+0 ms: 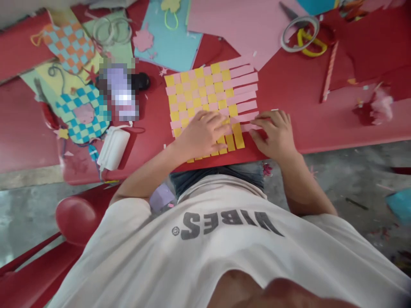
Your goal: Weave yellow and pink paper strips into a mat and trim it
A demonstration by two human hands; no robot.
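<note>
I am watching the loose pink strip ends (245, 87) along the right edge of the paper weave (199, 96), which is lying at centre frame on the red table (321, 124). They are my main worry, because a careless drag could be pulling them out of line. The left hand (202, 133) is pressing flat on the weave with its fingers spread, holding nothing; if it lifts, the yellow strips (238, 136) hanging past the lower edge could be sliding apart. The right hand (274, 134) is sitting half closed at the lower right corner, its fingertips (257, 122) touching a pink strip end. I cannot tell whether they are actually pinching it.
</note>
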